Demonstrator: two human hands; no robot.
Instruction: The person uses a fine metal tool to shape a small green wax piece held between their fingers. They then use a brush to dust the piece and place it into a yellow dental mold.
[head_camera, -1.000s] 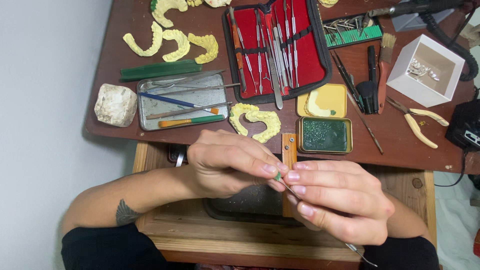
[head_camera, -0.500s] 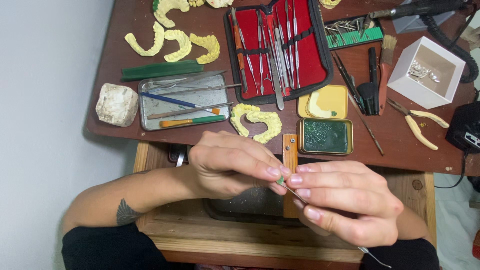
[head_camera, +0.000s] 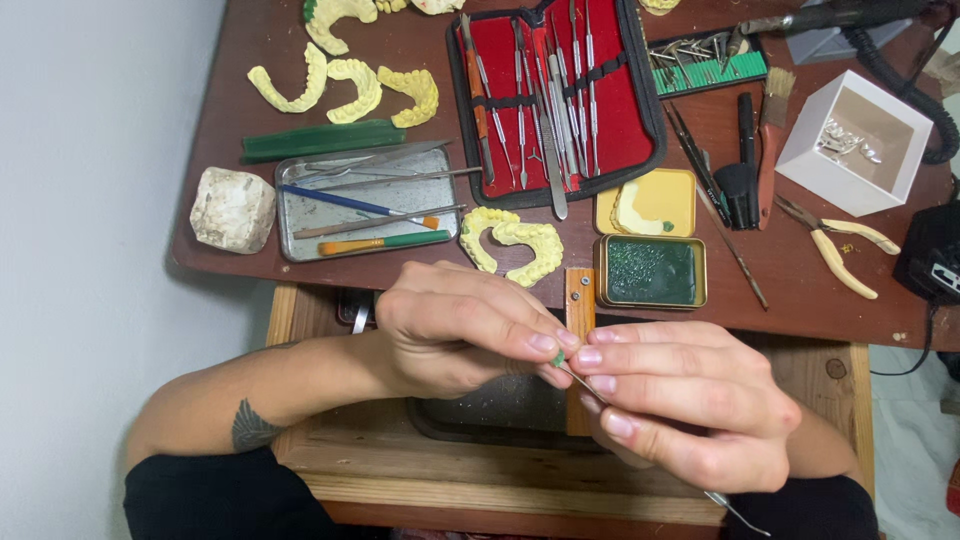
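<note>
Right at the middle of the frame, a tiny bit of green wax (head_camera: 558, 358) sits pinched between the fingertips of the left hand (head_camera: 455, 328), which are closed tight around it. The right hand (head_camera: 690, 405) meets it from the right, fingers curled shut around a thin metal instrument (head_camera: 590, 385) whose tip touches the wax and whose far end pokes out below the palm at lower right. Judging from this, the shaping of the wax piece is under way, not finished: the piece is small and not set on any model.

Just above the hands lie a yellow dental cast (head_camera: 515, 243) and an open tin of green wax (head_camera: 650, 271), with its yellow lid (head_camera: 648, 203) behind it. Further up is a red case of steel tools (head_camera: 555, 95); to the left, a metal tray (head_camera: 365, 205) with handled instruments and a white stone block (head_camera: 232, 208). Pliers (head_camera: 835, 245) and a white box (head_camera: 850, 140) sit at the right on the brown table (head_camera: 420, 55).
</note>
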